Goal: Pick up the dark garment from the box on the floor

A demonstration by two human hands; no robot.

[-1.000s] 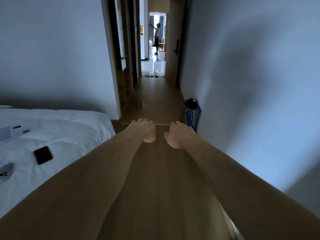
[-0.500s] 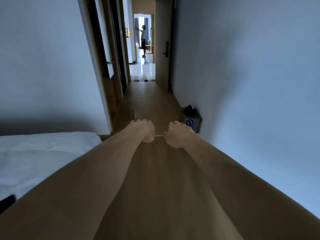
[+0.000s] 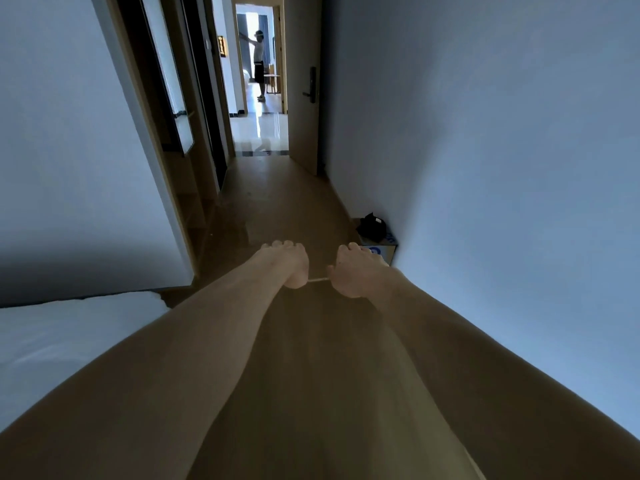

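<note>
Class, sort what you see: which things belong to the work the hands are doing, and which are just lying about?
In hand:
left hand, curled round one end of the rod
right hand, curled round the other end
thin rod, showing between the two hands

Lying about:
box on the floor by the wall
dark thing on top of the box
bed at the left
open door

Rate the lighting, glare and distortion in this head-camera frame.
Head view: dim room, the left hand and right hand underlit; bright far doorway throws glare on the glossy floor; wide-angle stretch swells the forearms; the thin rod between the hands barely shows.
</note>
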